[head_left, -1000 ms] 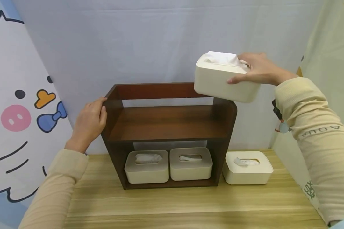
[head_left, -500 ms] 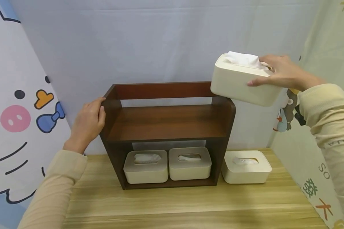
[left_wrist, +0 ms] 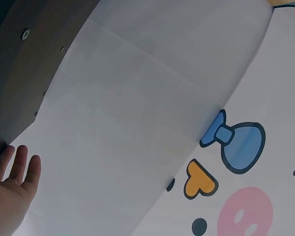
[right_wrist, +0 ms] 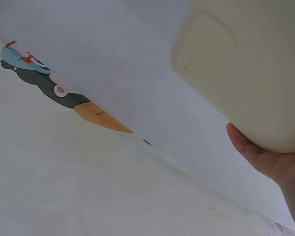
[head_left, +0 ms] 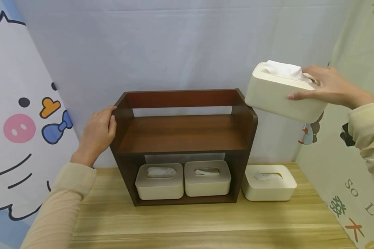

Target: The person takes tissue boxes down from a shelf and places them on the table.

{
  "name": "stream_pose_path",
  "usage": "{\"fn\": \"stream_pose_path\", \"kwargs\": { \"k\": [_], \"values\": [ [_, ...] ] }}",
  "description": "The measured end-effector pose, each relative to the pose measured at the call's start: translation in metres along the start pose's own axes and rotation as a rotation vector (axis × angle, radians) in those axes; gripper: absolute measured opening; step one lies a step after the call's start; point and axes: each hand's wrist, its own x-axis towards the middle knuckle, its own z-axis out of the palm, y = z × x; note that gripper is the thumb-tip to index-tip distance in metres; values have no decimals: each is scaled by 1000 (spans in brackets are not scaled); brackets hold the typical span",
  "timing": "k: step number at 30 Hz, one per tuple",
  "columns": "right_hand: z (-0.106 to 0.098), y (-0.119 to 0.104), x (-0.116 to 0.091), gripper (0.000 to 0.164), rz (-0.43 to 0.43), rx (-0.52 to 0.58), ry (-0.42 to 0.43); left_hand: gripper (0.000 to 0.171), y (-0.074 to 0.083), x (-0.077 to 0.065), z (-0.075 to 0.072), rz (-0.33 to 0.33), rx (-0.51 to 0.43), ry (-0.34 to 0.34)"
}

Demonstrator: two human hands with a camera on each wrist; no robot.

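In the head view my right hand [head_left: 333, 86] grips a cream tissue box [head_left: 285, 93] by its right end, thumb on the front, fingers on top. The box is tilted, its right end lower, with white tissue out of the slot. It is held high beside the upper right corner of a dark brown two-tier shelf [head_left: 180, 133]. The box's underside fills the right wrist view's upper right. My left hand [head_left: 98, 133] rests against the shelf's upper left side; three of its fingers show loosely extended in the left wrist view. Two tissue boxes [head_left: 159, 181] [head_left: 207, 178] stand on the lower tier.
Another cream tissue box [head_left: 269, 183] stands on the wood-grain table [head_left: 205, 224], just right of the shelf. A pale cloth [head_left: 174, 45] hangs behind. Cartoon-printed panels stand left [head_left: 18, 166] and right [head_left: 333, 166].
My right hand has carried the tissue box rightward and slightly down, from above the shelf's right end to beyond its corner. My left hand stays at the shelf's side.
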Motion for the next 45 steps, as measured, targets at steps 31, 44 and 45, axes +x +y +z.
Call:
{"fn": "stream_pose_path", "kwargs": {
  "k": [31, 44, 45],
  "values": [
    [57, 36, -51, 73, -43, -110, 24, 36, 0, 0, -1, -14, 4, -16],
    [106, 63, -65, 86, -48, -45, -11, 36, 4, 4, 5, -27, 30, -18],
    [110, 66, -66, 86, -51, -38, -13, 36, 5, 5, 5, -30, 31, -20]
  ]
}}
